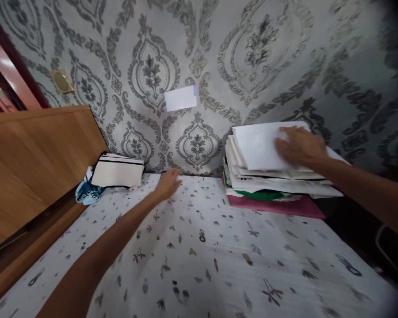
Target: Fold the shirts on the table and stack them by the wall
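My right hand (300, 145), slightly blurred, rests flat over the top white folded cloth (257, 143) of a stack. Below that piece lie more folded cream and white fabrics (268, 183), a green one (263, 194) and a pinkish-red one (275, 205) at the bottom. My left hand (167, 183) is low over the patterned bedsheet (202, 256) near the wall, fingers apart and holding nothing visible. A dark edge shows just behind it, too little to name.
A smaller folded cream pile (118, 171) with black trim sits at the left, beside a crumpled blue cloth (89, 190). A wooden board (43, 159) borders the bed on the left. Patterned wallpaper (199, 62) carries a white paper (181, 98) and a switch plate (62, 81).
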A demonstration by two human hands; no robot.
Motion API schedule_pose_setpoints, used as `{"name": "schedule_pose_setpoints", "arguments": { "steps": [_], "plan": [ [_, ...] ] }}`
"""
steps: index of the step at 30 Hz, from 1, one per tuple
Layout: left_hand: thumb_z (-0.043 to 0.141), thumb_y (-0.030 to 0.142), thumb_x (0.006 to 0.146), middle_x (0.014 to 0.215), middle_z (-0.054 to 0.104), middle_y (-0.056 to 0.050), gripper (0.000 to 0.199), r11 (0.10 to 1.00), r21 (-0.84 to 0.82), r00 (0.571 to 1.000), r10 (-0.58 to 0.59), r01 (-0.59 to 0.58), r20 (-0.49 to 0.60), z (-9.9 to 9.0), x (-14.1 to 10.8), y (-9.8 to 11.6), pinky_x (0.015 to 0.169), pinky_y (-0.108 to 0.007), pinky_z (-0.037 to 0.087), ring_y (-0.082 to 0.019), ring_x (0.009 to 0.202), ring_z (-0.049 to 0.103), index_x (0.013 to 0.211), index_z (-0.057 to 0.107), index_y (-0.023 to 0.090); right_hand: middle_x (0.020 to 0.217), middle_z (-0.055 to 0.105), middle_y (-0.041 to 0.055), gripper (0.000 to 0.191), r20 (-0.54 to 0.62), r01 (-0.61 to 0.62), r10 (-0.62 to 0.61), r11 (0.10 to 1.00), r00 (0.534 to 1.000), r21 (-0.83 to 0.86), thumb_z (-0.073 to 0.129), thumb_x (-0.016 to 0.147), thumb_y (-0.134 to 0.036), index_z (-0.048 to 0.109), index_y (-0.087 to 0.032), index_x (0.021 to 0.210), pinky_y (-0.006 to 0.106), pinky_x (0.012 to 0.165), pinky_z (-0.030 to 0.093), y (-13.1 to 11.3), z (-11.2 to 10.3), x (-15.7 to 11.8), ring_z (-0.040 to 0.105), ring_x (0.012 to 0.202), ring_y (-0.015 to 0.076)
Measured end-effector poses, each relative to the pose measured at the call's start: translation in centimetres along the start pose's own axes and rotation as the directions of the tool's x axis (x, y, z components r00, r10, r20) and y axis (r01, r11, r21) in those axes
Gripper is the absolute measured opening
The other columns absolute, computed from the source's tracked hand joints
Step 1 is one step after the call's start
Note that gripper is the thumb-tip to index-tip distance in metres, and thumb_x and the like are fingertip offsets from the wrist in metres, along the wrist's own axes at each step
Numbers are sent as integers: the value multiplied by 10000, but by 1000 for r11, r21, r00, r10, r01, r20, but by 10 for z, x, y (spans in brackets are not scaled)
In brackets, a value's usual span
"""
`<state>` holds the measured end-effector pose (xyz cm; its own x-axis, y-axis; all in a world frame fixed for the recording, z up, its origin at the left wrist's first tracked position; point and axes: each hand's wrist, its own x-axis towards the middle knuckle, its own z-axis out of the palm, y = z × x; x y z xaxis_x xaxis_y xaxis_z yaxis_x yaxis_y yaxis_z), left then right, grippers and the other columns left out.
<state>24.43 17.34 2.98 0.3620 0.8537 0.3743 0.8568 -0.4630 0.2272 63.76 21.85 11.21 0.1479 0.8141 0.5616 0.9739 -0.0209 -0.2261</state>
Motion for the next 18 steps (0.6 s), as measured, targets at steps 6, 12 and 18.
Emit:
{"name": "schedule_pose_setpoints", "arguments": {
  "steps": [6, 12, 18],
  "plan": [
    [629, 208, 800, 1404, 460, -244, 533, 877, 320, 928, -372, 358, -20, -63, -68, -152, 1011, -647, 355, -417, 1318, 398, 1308, 485, 139, 1255, 619, 264, 287, -285, 376, -350, 926, 893, 40, 505, 934, -215, 685, -70, 1105, 462, 992, 423, -30, -10, -76, 566, 1214, 312],
    [522, 155, 859, 1432, 451, -220, 476, 802, 514, 922, -383, 304, 52, -85, -101, -201, 1029, -610, 361, -379, 1348, 379, 1332, 473, 165, 1171, 670, 151, 200, -262, 636, -586, 749, 767, 187, 467, 937, -214, 660, -230, 986, 451, 829, 547, -67, 11, -203, 652, 1057, 300],
    [529, 108, 821, 1233, 605, -201, 306, 821, 527, 927, -344, 219, 151, -101, -93, -211, 956, -436, 466, -321, 1211, 534, 1121, 585, 135, 1166, 680, 110, 200, -156, 553, -536, 748, 829, 368, 468, 946, -206, 648, -254, 1018, 402, 817, 591, -89, 12, -275, 667, 1067, 250]
  ]
}}
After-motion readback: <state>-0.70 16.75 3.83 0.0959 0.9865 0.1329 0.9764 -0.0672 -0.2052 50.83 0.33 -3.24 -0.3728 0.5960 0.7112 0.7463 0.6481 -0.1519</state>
